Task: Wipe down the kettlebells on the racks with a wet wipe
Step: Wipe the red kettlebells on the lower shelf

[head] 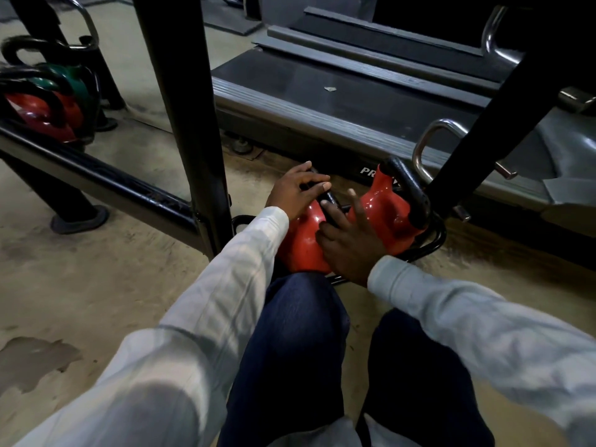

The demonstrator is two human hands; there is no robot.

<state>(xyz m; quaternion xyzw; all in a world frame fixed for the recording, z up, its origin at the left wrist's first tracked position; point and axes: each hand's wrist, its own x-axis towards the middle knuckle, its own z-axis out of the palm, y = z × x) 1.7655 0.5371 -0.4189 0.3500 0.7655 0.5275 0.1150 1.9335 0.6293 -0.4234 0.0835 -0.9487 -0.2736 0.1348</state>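
Head view, gym floor: far to your left, a row of red and green kettlebells (48, 101) sits on a low black rack (96, 185), blurred at the frame edge. A black upright post (193, 124) rises just right of them, and the worn floor (96, 269) spreads below.

At centre, you crouch over a lower rack (432, 243) with your knees in dark trousers at the bottom of the frame. Your left hand (298, 191), in a pale sleeve, lies on top of the near red kettlebell (303, 246), its fingers curled together over the bell's black handle (325, 196), thumb tucked against it. Your right hand (350, 243) presses flat against the right flank of the same bell, its fingers (356, 204) spread apart and reaching up toward the handle; the index tip touches it. You cannot tell whether a wipe sits under either palm.

Just right of your right hand, touching its fingers or nearly so, a second red kettlebell (387, 211) leans on the rack, its black handle tilted rightward against another dark post (503, 101). Behind both bells runs a grey treadmill deck (338, 88), with a chrome loop (429, 140) beside the post.
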